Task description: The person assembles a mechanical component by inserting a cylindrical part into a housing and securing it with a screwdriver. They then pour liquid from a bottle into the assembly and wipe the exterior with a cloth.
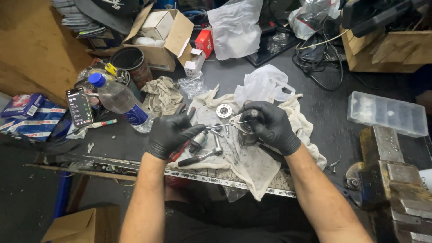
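Fingers [186, 130] of our left hand [173, 134], gloved in black, are pinched together on one end of a thin metal rod [225, 125], which runs level across to our right hand [270, 127]. Our right hand, also in a black glove, has its fingers wrapped tight around a dark cylindrical metal part [246, 132] that stands upright on a stained white cloth [252, 162]; the rod's far end meets the top of that part.

Both hands work over the middle of the dark desk [333, 117], near its front edge. On the cloth just below our left hand we see a ratchet wrench [200, 157] with a black grip, and between the hands a few small sockets and bolts, too small to tell apart. A round metal flange [224, 110] lies just behind the rod.

Left of us lie a plastic water bottle [119, 100] with a blue cap and a phone [79, 107] with its screen lit. A bench vise [391, 180] sits at the right corner, a clear compartment box [387, 112] beyond it.
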